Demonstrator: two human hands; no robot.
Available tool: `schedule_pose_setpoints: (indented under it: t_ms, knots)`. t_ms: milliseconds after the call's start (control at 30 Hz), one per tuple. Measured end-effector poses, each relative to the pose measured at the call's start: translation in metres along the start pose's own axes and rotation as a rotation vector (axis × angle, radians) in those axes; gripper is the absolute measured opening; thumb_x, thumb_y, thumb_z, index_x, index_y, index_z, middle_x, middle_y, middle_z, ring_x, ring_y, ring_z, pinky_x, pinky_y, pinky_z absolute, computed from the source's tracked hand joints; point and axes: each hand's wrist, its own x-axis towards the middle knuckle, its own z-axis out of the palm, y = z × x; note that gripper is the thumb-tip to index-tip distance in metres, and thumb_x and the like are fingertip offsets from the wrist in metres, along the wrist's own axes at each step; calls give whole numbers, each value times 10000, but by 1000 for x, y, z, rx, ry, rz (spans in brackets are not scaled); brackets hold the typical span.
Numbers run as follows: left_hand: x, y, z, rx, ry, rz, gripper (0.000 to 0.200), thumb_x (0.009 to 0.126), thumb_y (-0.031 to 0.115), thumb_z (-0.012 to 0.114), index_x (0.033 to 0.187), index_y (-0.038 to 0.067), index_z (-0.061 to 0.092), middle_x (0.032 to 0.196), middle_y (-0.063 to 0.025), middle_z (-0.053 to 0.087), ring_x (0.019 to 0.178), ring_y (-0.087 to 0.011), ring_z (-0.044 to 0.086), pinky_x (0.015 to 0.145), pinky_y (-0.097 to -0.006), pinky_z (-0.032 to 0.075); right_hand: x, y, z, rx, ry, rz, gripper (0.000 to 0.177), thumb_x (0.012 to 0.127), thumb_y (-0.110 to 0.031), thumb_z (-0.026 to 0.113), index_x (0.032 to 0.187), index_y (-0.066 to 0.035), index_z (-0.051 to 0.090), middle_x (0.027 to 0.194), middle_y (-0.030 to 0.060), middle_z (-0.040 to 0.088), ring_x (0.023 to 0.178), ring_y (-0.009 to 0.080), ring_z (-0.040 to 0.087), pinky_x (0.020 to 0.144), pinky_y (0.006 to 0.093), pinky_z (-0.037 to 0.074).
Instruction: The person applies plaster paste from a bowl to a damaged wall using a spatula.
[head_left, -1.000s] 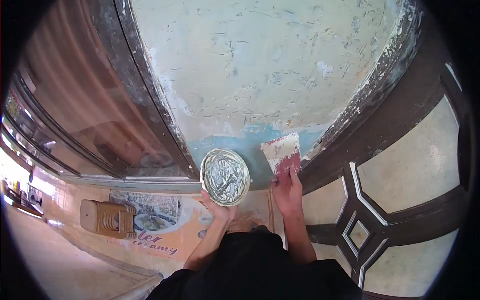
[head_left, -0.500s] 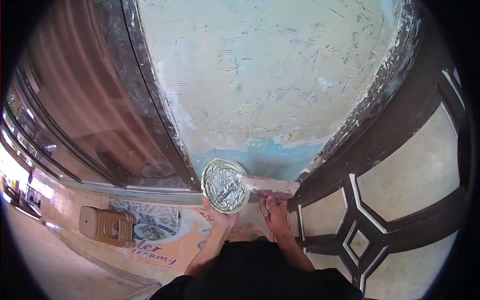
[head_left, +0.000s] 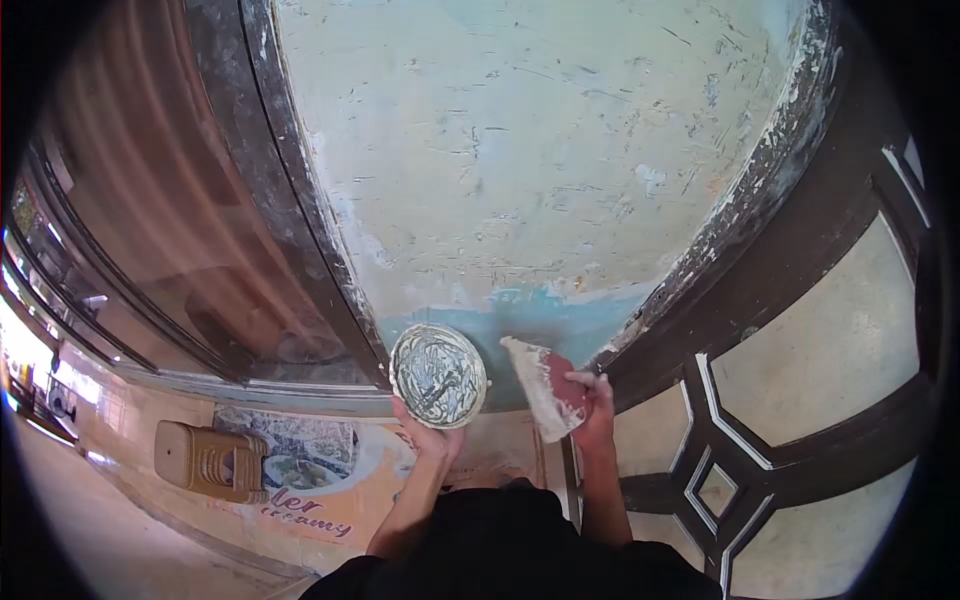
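Observation:
My left hand [head_left: 432, 436] is closed on the lower edge of a round container [head_left: 438, 375] whose face is smeared with whitish, blue-grey paste. To its right, my right hand [head_left: 597, 412] grips a red scraper [head_left: 566, 390] with a broad edge coated in pale paste. The scraper is tilted and stands apart from the container. Behind both is a wall [head_left: 510, 200] with pale, scratched, patchy filler and a light blue band low down.
Dark trim with a glass pane [head_left: 150, 200] borders the wall on the left. A dark door with pale panels [head_left: 840, 330] is at the right. A brown plastic stool [head_left: 208, 460] stands on the floor beside printed cardboard [head_left: 370, 500].
The scraper has moved right, off the container, and turned from nearly level to steeply slanted. The container has shifted slightly left and down.

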Motion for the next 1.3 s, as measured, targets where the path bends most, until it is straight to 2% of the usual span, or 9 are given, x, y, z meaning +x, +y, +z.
schedule_pose_setpoints:
  t_ms: [167, 300, 367, 400, 500, 800, 933, 1000, 1300]
  knots:
    - [4, 4, -3, 16, -41, -5, 801, 807, 712, 432, 1414, 199, 333, 1397, -89, 407, 1244, -349, 425, 951, -666, 375, 39, 35, -37, -135, 37, -46, 159, 887, -109, 613, 854, -91, 459, 879, 22, 546, 888, 136, 590, 806, 304, 494]
    - [4, 8, -5, 19, 20, -21, 804, 804, 733, 400, 1417, 218, 328, 1408, -87, 392, 1244, -357, 425, 948, -686, 363, 75, 66, -47, -146, 188, -152, 320, 816, 98, 608, 840, -113, 368, 898, 16, 537, 893, 121, 567, 802, 282, 491]
    - [6, 10, -13, 33, -27, -10, 804, 803, 736, 397, 1419, 224, 326, 1414, -82, 386, 1251, -357, 418, 955, -688, 355, 92, 80, -59, -340, 268, -253, 281, 827, 72, 613, 890, -103, 402, 929, 31, 556, 908, 126, 575, 819, 292, 497]
    - [5, 11, -14, 47, -32, 0, 807, 801, 739, 397, 1420, 227, 324, 1417, -80, 384, 1255, -356, 414, 957, -687, 353, 98, 85, -53, -340, 326, -307, 286, 830, 44, 629, 1034, -78, 469, 988, 43, 577, 914, 123, 573, 815, 282, 488]
    - [6, 14, -18, 46, -24, 15, 813, 797, 745, 400, 1422, 230, 321, 1420, -75, 380, 1260, -354, 410, 957, -688, 351, 117, 94, -67, -369, 357, -255, 342, 845, -17, 652, 1155, -45, 510, 1026, 39, 593, 922, 115, 566, 808, 269, 479]
    - [10, 24, -17, 49, -21, 13, 828, 783, 746, 428, 1422, 230, 319, 1419, -80, 380, 1257, -357, 411, 957, -692, 346, 140, 116, -76, -467, 586, -284, 318, 868, -144, 672, 1137, -7, 570, 1040, 25, 615, 924, 105, 557, 843, 267, 436]
    - [11, 23, -17, 66, -3, 6, 836, 778, 751, 434, 1420, 227, 321, 1413, -83, 386, 1250, -355, 418, 952, -697, 344, 125, 126, -93, -423, 578, -326, 359, 877, -162, 664, 1184, -12, 554, 1074, 16, 613, 946, 101, 565, 843, 256, 438]
    - [12, 22, -18, 79, 9, -9, 832, 779, 751, 432, 1417, 228, 326, 1405, -83, 394, 1243, -352, 425, 948, -690, 355, 111, 120, -92, -388, 602, -103, 378, 874, -165, 668, 1198, -16, 544, 1066, 22, 614, 960, 105, 567, 849, 260, 447]
    - [13, 10, -21, 35, -9, -55, 830, 790, 748, 415, 1414, 206, 331, 1397, -91, 404, 1237, -344, 432, 941, -682, 369, 101, 113, -88, -326, 342, -215, 440, 861, -123, 673, 1247, -39, 480, 1110, 21, 589, 1000, 139, 573, 862, 286, 462]
